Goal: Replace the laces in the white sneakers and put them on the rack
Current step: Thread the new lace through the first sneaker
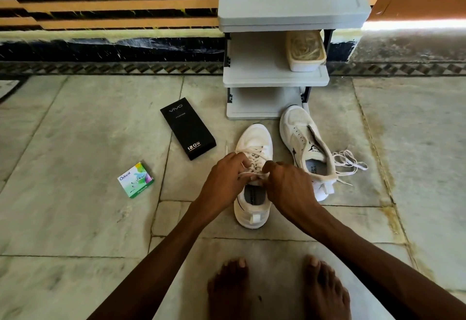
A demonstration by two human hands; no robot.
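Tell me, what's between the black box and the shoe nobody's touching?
The toe of the other white sneaker, the one being laced, lies between the black box and the untouched sneaker. The head view shows it.

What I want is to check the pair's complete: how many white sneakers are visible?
2. One sneaker stands before the person, left hand and right hand pinching its laces. The other sneaker lies tilted to its right, near the rack's base, unlaced. None seems hidden.

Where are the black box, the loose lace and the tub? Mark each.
black box (188,128): head view, lid centre.
loose lace (349,161): head view, tangled loops.
tub (303,66): head view, front wall.
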